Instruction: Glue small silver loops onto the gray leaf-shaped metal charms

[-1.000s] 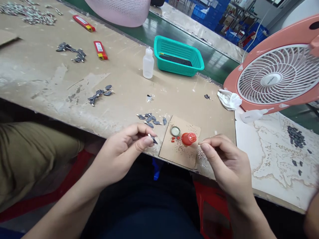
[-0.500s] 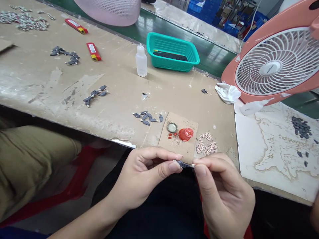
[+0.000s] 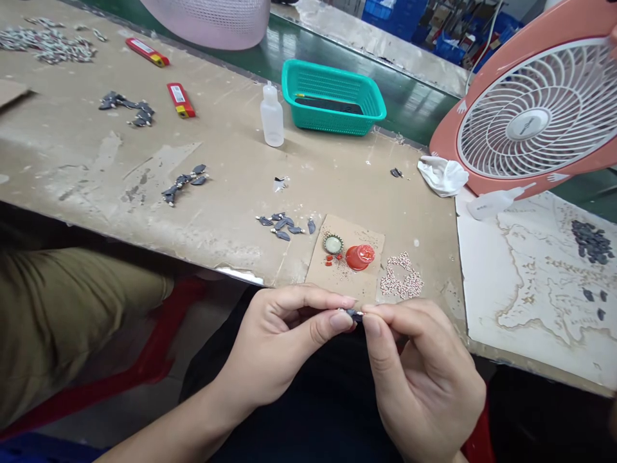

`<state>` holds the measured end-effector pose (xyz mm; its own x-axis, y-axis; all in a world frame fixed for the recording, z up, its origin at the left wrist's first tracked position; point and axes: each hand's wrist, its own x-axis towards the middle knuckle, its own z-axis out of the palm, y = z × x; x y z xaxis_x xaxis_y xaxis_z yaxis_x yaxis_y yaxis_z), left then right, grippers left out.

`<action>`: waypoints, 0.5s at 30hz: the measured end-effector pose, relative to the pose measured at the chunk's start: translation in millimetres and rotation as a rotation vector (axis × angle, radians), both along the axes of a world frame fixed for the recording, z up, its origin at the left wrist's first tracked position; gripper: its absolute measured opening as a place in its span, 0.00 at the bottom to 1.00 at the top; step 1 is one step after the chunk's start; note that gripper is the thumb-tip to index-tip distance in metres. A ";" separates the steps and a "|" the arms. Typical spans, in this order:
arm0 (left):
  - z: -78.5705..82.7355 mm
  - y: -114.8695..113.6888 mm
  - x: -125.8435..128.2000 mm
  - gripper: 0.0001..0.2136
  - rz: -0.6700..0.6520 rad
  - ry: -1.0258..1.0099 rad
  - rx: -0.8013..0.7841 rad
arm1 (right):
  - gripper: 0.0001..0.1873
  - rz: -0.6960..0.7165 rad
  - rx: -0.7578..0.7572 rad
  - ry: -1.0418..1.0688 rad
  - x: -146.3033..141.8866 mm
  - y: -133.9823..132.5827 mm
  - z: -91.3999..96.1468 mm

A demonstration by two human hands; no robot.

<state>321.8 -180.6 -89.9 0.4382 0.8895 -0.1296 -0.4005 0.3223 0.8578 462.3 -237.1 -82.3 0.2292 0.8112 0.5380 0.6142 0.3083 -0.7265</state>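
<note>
Between my two hands is a small dark grey leaf-shaped piece (image 3: pixel 355 315) with pale beads at its ends. My left hand (image 3: pixel 289 344) pinches one end between thumb and forefinger. The thumb and forefinger of my right hand (image 3: pixel 424 366) close on the beaded other end. Fingertips hide much of the piece. Just beyond, a cardboard square (image 3: pixel 332 280) carries a red cup-shaped item (image 3: pixel 360 257), a bottle cap (image 3: pixel 333 244) and some red bits. Tiny pinkish beads (image 3: pixel 402 283) lie right of it. Several similar grey pieces (image 3: pixel 282 226) rest to its left.
A green basket (image 3: pixel 335 119) and a white squeeze bottle (image 3: pixel 272 119) stand at the back. An orange fan (image 3: pixel 446 138) is at right, by a white cloth (image 3: pixel 442 175) and a sheet with dark pieces (image 3: pixel 592 243). Red boxes (image 3: pixel 180 99) lie left. Another person's leg (image 3: pixel 81 308) shows left.
My right hand has moved left, closer to my left hand, so less of the grey piece shows between the fingertips. Both hands keep their pinch. The view has shifted slightly.
</note>
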 end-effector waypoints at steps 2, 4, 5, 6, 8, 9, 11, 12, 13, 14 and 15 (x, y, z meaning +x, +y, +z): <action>-0.4 0.8 0.2 0.11 0.009 0.002 0.003 | 0.10 -0.003 0.003 -0.005 -0.4 0.0 0.0; -0.9 1.5 0.5 0.11 0.015 0.002 0.010 | 0.10 -0.005 0.001 -0.011 -0.9 0.0 0.4; -1.2 1.7 0.7 0.11 0.019 0.003 0.012 | 0.10 -0.005 0.000 -0.013 -1.0 0.1 0.6; -1.4 1.8 0.9 0.11 0.020 0.002 0.014 | 0.09 -0.006 -0.002 -0.014 -1.0 0.2 0.7; -1.9 1.6 1.3 0.11 0.025 -0.001 0.015 | 0.09 -0.011 -0.003 -0.016 -0.9 0.8 0.5; -2.1 1.4 1.4 0.12 0.027 -0.002 0.014 | 0.09 -0.012 -0.001 -0.018 -0.7 1.2 0.2; -2.4 0.8 1.4 0.12 0.026 -0.004 0.015 | 0.09 -0.011 0.002 -0.023 -0.6 2.0 -0.6; -2.4 0.6 1.3 0.12 0.025 -0.004 0.016 | 0.09 -0.010 0.003 -0.026 -0.6 2.4 -1.0; -2.5 0.4 1.2 0.12 0.026 -0.001 0.018 | 0.09 -0.010 0.004 -0.028 -0.7 2.6 -1.4; -2.5 0.4 1.1 0.12 0.027 0.003 0.021 | 0.09 -0.009 0.003 -0.029 -0.8 2.8 -1.7; -2.5 0.5 1.0 0.12 0.029 0.008 0.027 | 0.09 -0.009 0.002 -0.031 -0.9 2.9 -2.0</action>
<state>322.9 -180.1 -92.4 0.4109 0.9051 -0.1090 -0.4026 0.2874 0.8691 461.4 -234.3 -84.3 0.2198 0.8080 0.5466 0.6391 0.3040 -0.7065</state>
